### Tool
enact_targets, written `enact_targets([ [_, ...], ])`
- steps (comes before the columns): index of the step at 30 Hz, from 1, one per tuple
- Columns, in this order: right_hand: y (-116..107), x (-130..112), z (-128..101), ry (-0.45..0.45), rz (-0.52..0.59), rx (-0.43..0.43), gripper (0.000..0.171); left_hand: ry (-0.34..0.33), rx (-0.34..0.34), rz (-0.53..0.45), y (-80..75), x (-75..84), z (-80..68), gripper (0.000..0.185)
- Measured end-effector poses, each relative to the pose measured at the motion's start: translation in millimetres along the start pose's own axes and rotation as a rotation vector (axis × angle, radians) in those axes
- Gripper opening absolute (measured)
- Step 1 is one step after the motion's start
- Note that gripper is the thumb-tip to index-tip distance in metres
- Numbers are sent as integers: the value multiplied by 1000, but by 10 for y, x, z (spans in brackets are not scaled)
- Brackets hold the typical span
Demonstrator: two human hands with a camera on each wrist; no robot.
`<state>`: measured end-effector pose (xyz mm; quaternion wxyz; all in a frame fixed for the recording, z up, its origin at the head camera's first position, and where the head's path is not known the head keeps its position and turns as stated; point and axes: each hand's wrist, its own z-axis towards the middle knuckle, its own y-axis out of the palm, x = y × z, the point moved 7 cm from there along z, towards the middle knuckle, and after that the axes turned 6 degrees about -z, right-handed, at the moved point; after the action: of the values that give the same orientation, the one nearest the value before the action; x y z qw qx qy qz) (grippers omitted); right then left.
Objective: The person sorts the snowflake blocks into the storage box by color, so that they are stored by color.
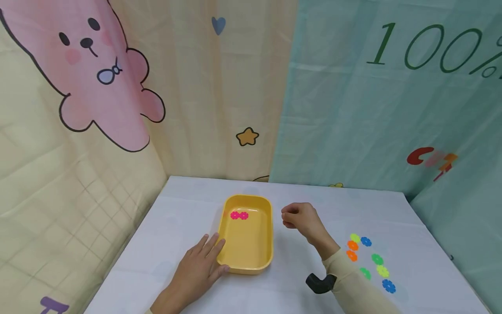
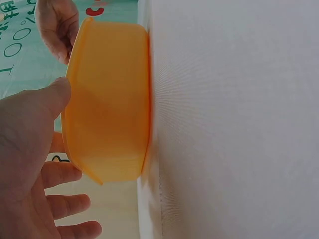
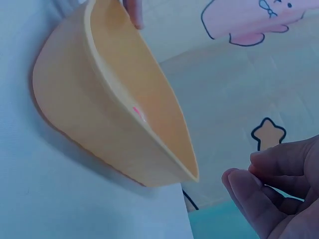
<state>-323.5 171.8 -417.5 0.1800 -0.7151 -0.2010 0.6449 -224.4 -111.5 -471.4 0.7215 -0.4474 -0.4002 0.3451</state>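
Observation:
A yellow plastic tray (image 1: 245,264) stands on the white table, and two pink flower-shaped pieces (image 1: 239,215) lie side by side near its far end. My left hand (image 1: 198,269) touches the near left corner of the tray, fingers spread and fairly straight; the left wrist view shows the thumb at the rim. Just right of the tray, my right hand (image 1: 303,221) hovers with fingers curled and thumb meeting the fingertips. No piece shows between those fingertips in the right wrist view (image 3: 269,184).
Several flower-shaped pieces lie to the right on the table: orange (image 1: 352,245), blue (image 1: 388,286), green (image 1: 377,259) and yellow (image 1: 382,271). A black band (image 1: 320,283) sits at the right wrist. Printed curtains (image 1: 219,100) hang behind the table (image 1: 196,192).

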Motion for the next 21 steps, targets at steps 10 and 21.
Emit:
enact_targets([
  [10, -482, 432, -318, 62, 16, 76, 21, 18, 21, -18, -3, 17, -11, 71],
  [21, -1144, 991, -522, 116, -51, 165, 35, -4, -1, -19, -10, 22, -2, 71],
])
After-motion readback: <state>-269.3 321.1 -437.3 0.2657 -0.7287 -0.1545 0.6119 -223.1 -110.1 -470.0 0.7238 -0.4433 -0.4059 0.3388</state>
